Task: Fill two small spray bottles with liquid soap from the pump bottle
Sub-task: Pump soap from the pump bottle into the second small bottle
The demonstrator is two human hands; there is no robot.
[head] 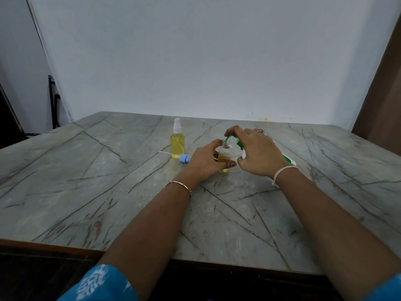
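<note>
Standing near the middle of the marble-patterned table (108, 192), the small open bottle (225, 156) is clear plastic, roughly half full of yellow soap; the left hand (206, 161) wraps its fingers around it. The right hand (258, 153) grips the tilted white-and-green pump bottle (288, 161), green spout (227, 139) at the bottle's mouth. At ten o'clock stands a capped, full spray bottle (177, 140), a blue sprayer head (185, 158) lying beside it. No label text is readable.
</note>
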